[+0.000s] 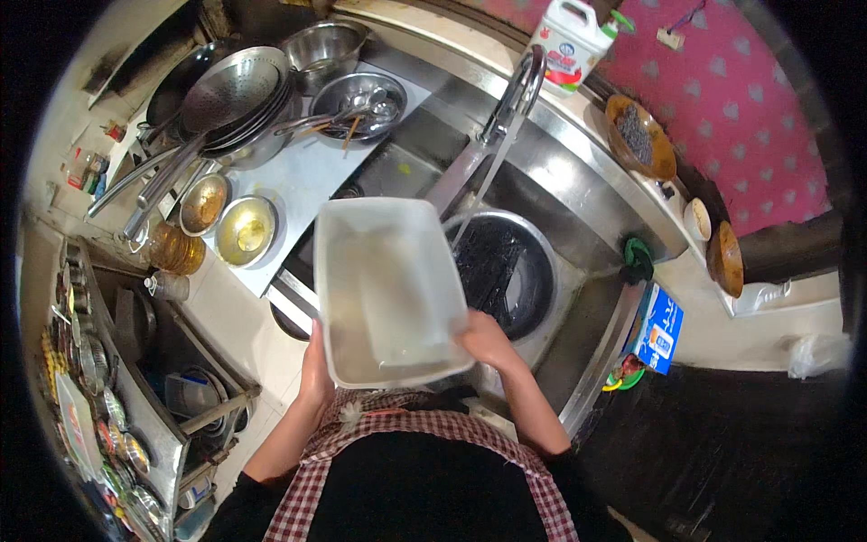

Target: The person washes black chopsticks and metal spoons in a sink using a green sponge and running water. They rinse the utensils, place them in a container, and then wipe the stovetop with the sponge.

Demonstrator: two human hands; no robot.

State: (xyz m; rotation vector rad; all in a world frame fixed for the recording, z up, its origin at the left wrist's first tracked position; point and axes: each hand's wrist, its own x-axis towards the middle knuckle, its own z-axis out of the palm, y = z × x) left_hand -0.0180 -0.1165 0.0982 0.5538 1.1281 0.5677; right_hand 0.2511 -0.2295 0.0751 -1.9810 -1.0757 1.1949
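Note:
A white translucent plastic tub (399, 284) is held up before me over the sink's near left edge, its inside facing me. My left hand (317, 366) grips its lower left side. On its lower right corner is my right hand (484, 342). Beyond it, water runs from the chrome faucet (509, 108) into a round metal basin (545, 264) in the stainless steel sink (582, 325). A black, wet-looking item (484, 264) lies in that basin; its kind cannot be told. The tub hides part of the basin and the sink edge.
Left of the sink, a white board (271, 169) bears stacked strainers (234, 91), a bowl of ladles (359, 101) and two small bowls. A detergent jug (565, 51) stands behind the faucet. A blue box (657, 332) is at the sink's right. An oil jug (176, 247) sits left.

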